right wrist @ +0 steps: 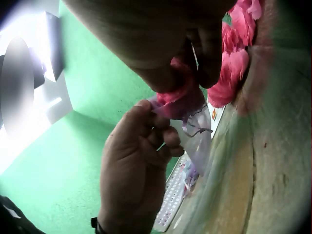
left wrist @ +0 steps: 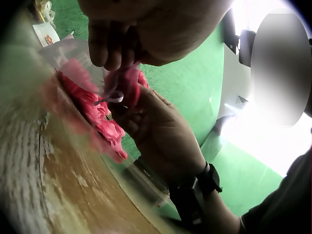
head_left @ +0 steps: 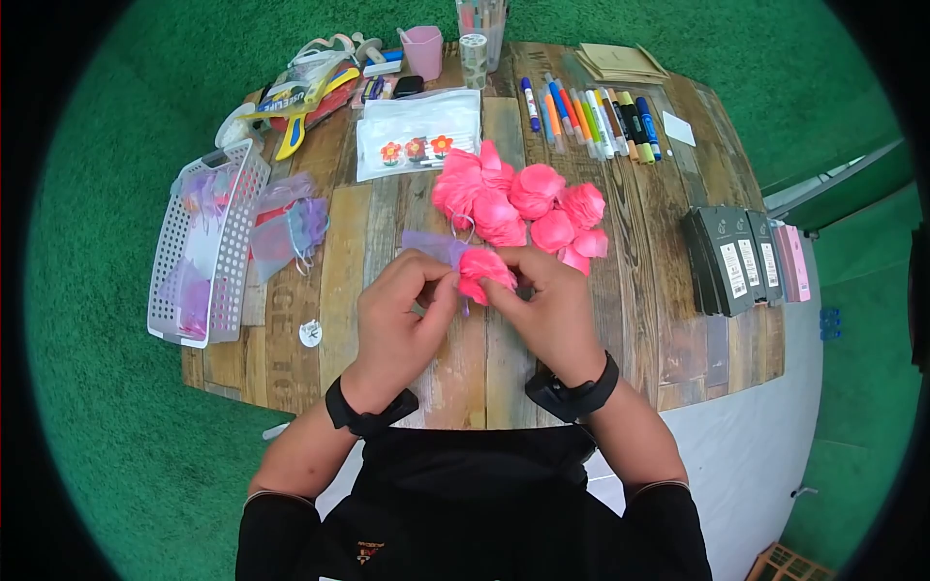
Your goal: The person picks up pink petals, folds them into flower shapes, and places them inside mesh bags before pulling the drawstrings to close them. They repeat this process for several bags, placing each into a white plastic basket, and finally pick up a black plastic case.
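A bright pink petal bundle [head_left: 484,274] is held between both hands over the table's front middle. The left hand [head_left: 402,315] pinches the edge of a sheer purple pouch [head_left: 433,246] at the bundle's left side. From the right, the right hand [head_left: 554,310] grips the pink bundle [right wrist: 178,95] with thumb and fingers. In the right wrist view the pouch [right wrist: 197,146] hangs below the bundle, partly round it, with a thin ribbon loop [right wrist: 186,127]. Just beyond the hands lies a pile of pink flowers [head_left: 536,191].
A white perforated basket [head_left: 225,261] with pouches stands at the left, more pouches [head_left: 281,237] beside it. Behind are a flower-print packet [head_left: 417,136], markers [head_left: 591,118], a pink cup [head_left: 422,54] and yellow-handled scissors [head_left: 293,136]. Dark boxes [head_left: 725,261] stand at the right.
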The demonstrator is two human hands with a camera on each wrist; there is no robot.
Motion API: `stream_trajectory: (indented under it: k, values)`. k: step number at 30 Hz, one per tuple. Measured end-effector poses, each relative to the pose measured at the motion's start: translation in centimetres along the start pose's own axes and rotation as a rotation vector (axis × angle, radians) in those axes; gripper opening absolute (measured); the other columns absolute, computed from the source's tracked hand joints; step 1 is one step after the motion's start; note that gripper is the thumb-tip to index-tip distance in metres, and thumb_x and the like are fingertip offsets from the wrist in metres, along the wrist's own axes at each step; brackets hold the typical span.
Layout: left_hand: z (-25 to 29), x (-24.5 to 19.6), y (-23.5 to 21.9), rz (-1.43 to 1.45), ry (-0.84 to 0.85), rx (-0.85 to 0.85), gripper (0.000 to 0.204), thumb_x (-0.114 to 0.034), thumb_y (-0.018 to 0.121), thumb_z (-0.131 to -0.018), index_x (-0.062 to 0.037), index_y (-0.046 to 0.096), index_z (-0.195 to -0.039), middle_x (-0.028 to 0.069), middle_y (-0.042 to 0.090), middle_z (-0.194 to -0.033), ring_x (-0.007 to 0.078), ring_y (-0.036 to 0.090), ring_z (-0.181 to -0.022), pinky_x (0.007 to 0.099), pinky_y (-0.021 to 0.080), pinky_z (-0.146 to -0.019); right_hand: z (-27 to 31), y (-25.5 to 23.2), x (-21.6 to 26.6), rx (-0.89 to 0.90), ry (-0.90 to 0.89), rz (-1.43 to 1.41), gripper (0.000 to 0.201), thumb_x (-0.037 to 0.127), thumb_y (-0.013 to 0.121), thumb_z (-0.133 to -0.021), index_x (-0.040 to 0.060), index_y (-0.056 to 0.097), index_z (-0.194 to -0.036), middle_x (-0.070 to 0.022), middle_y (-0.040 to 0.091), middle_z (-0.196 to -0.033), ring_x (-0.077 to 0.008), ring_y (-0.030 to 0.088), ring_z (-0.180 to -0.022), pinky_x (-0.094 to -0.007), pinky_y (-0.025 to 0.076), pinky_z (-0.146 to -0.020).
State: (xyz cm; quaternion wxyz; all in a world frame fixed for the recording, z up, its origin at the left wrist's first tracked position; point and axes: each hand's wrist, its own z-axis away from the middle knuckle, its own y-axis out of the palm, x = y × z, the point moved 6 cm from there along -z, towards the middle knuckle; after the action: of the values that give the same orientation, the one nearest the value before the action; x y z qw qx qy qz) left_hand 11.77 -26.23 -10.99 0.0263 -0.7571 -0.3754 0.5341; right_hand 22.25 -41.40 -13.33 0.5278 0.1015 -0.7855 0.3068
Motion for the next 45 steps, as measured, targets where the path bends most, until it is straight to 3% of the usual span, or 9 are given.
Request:
stream_trajectory:
  k: [4, 10, 13, 16, 19, 25, 35, 41, 45]
  values:
    - [-0.5, -1.5, 0.4, -0.073, 0.077, 0.004, 0.008, 0.003, 0.075, -0.093, 0.0002, 0.069, -0.096, 0.0117, 0.067, -0.087, 0.0232, 0.07, -0.071, 0.033, 0.055, -0.064, 0.0, 0.1, 1.1, 0.03, -0.234, 0.228, 0.029, 0.008, 0.082, -0.089, 0.0028, 0.076, -0.116, -0.0111, 0.078, -0.106, -0.0281, 0.076, -0.099, -0.036, 0.06, -0.084]
    - [-0.2, -2.8, 1.4, -0.23, 0.254, 0.019, 0.014, -0.001, 0.08, -0.085, -0.0039, 0.069, -0.093, 0.0097, 0.067, -0.088, 0.0294, 0.069, -0.074, 0.0387, 0.054, -0.064, -0.3, 0.1, 1.3, -0.025, -0.276, 0.172, 0.024, 0.003, 0.078, -0.087, 0.0021, 0.076, -0.112, -0.0184, 0.076, -0.123, -0.0371, 0.075, -0.107, -0.0425, 0.061, -0.093]
    - [0.0, -3.6, 1.7, -0.29, 0.335, 0.027, 0.015, -0.003, 0.082, -0.083, -0.0048, 0.069, -0.092, 0.0086, 0.067, -0.087, 0.0289, 0.069, -0.076, 0.0398, 0.054, -0.064, -0.8, 0.2, 0.0, -0.028, -0.107, 0.011, 0.026, 0.0, 0.077, -0.093, -0.0008, 0.074, -0.118, -0.0146, 0.076, -0.135, -0.0231, 0.077, -0.11, -0.0336, 0.062, -0.09]
    - [0.2, -3.9, 2.0, -0.312, 0.364, 0.031, 0.016, -0.004, 0.083, -0.083, -0.0051, 0.07, -0.092, 0.0081, 0.067, -0.087, 0.0283, 0.069, -0.076, 0.0401, 0.053, -0.064, -1.1, 0.7, -2.6, -0.082, 0.133, -0.509, 0.023, 0.005, 0.077, -0.097, -0.0028, 0.075, -0.118, -0.0108, 0.08, -0.116, -0.0159, 0.076, -0.097, -0.0311, 0.061, -0.082]
    - [0.0, -4.1, 2.2, -0.3, 0.376, 0.006, 0.016, -0.004, 0.083, -0.083, -0.0054, 0.07, -0.092, 0.0079, 0.067, -0.085, 0.0281, 0.069, -0.075, 0.04, 0.053, -0.063, -1.1, 0.9, -3.3, -0.032, 0.251, -0.616, 0.02, 0.004, 0.076, -0.099, -0.0038, 0.075, -0.117, -0.0053, 0.078, -0.108, -0.0074, 0.071, -0.092, -0.0257, 0.057, -0.077]
    - [-0.1, -4.4, 2.0, -0.302, 0.381, -0.027, 0.017, -0.005, 0.084, -0.082, -0.0064, 0.071, -0.092, 0.0068, 0.066, -0.081, 0.028, 0.068, -0.071, 0.0393, 0.053, -0.062, -1.5, 2.3, -2.0, -0.089, 0.404, -1.094, 0.02, -0.001, 0.07, -0.1, -0.002, 0.075, -0.119, -0.0036, 0.078, -0.103, -0.0071, 0.071, -0.089, -0.0253, 0.057, -0.076]
    - [-0.3, -4.7, 1.0, -0.241, 0.298, 0.013, 0.016, -0.005, 0.085, -0.082, -0.0061, 0.072, -0.093, 0.007, 0.064, -0.076, 0.0295, 0.067, -0.068, 0.039, 0.051, -0.06, -1.9, 2.0, -1.6, -0.045, 0.103, -0.391, 0.025, 0.002, 0.075, -0.098, -0.0045, 0.074, -0.123, -0.005, 0.08, -0.106, -0.0093, 0.073, -0.095, -0.0272, 0.06, -0.084]
    - [-0.6, -4.6, -5.7, -0.304, 0.298, -0.206, 0.039, -0.007, 0.087, -0.085, -0.0047, 0.07, -0.119, 0.0113, 0.071, -0.118, 0.0241, 0.071, -0.104, 0.0328, 0.054, -0.087, -2.0, 1.1, -1.4, 0.055, 0.213, -0.628, 0.027, 0.005, 0.078, -0.097, -0.0027, 0.076, -0.123, -0.004, 0.08, -0.108, -0.0096, 0.074, -0.096, -0.0282, 0.061, -0.088]
    - [-1.5, 0.4, -4.1, 0.524, -0.195, 0.007, 0.054, -0.009, 0.087, -0.09, -0.0026, 0.063, -0.139, 0.0082, 0.066, -0.14, 0.0156, 0.064, -0.124, 0.0317, 0.051, -0.104, -2.2, 1.8, -1.4, 0.093, 0.236, -0.691, 0.032, 0.005, 0.081, -0.095, -0.0017, 0.076, -0.126, -0.0067, 0.078, -0.122, -0.013, 0.073, -0.108, -0.031, 0.059, -0.098]
